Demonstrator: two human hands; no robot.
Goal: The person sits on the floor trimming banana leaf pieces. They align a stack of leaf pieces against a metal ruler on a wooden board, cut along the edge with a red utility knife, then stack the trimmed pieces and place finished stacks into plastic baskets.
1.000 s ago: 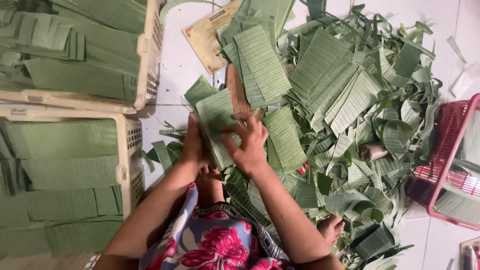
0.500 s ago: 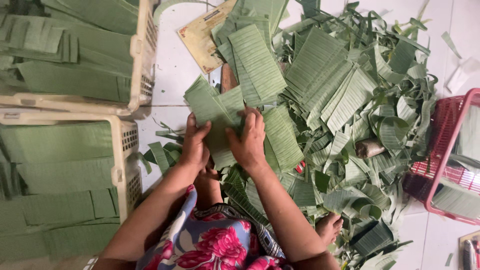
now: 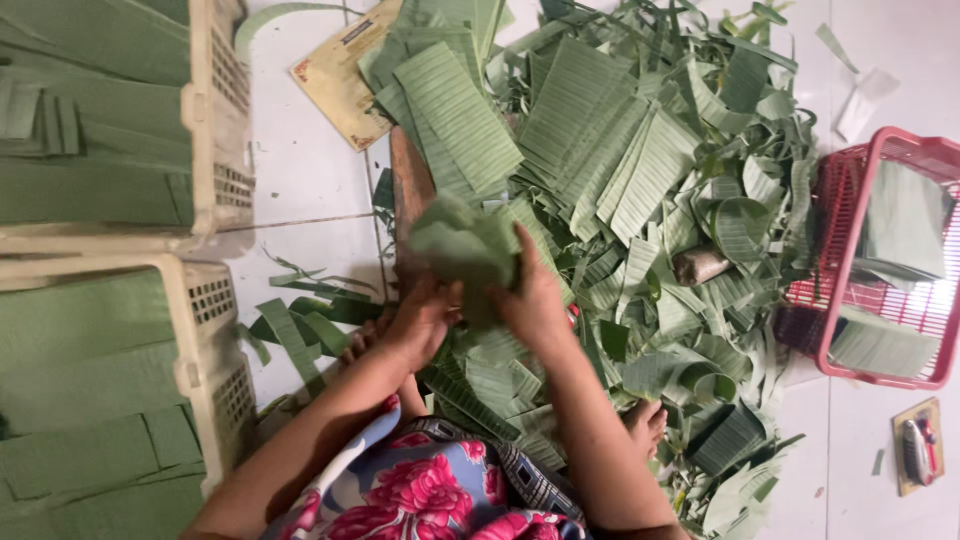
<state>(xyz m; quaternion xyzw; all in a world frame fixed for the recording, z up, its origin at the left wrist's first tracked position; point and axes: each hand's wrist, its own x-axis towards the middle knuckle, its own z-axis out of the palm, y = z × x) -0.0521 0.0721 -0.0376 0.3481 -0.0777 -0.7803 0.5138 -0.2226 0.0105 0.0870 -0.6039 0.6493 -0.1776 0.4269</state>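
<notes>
Since half a second ago, the flat leaf piece [image 3: 462, 245] has come up off the heap [image 3: 640, 200], blurred and bunched. My left hand [image 3: 420, 322] and right hand [image 3: 535, 300] hold it from below, fingers curled around it, above the wooden board [image 3: 408, 185]. Cream crates [image 3: 215, 150] of stacked leaves sit left, red basket [image 3: 850, 260] right.

We hold a folded green leaf piece [image 3: 462, 252] in both hands, blurred, raised above the loose heap of cut leaf strips [image 3: 640, 190] that spreads over the white floor just beyond.
</notes>
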